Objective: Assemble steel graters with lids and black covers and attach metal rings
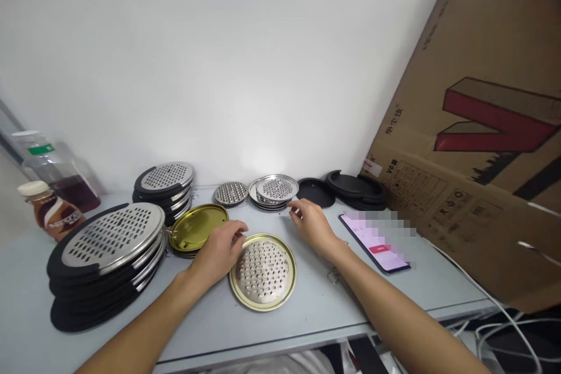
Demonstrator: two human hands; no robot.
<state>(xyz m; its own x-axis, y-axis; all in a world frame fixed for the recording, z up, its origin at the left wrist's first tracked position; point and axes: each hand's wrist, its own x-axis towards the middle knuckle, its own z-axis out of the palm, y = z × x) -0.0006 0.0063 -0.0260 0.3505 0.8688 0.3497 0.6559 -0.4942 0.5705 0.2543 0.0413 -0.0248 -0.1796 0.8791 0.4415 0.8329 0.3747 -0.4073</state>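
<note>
A round metal grater disc (pixel 263 273) with a gold rim and raised perforations lies flat on the table before me. My left hand (pixel 221 248) is at its upper left edge, fingers loosely bent and apart; whether they touch the rim I cannot tell. My right hand (pixel 314 227) is just in front of a small stack of silver grater discs (pixel 278 188), thumb and index finger apart, nothing visible between them. Left of my left hand sits a stack of gold-coloured round lids (pixel 199 227). Another perforated disc (pixel 231 193) lies behind, near the wall.
Black-edged perforated plates stand in a front stack (pixel 114 239) and a rear stack (pixel 169 178) at left. Bottles (pixel 55 210) stand beyond. Black round parts (pixel 357 187), a phone (pixel 374 242) and a metal ring (pixel 333 276) lie right. A large cardboard box (pixel 473 128) leans there.
</note>
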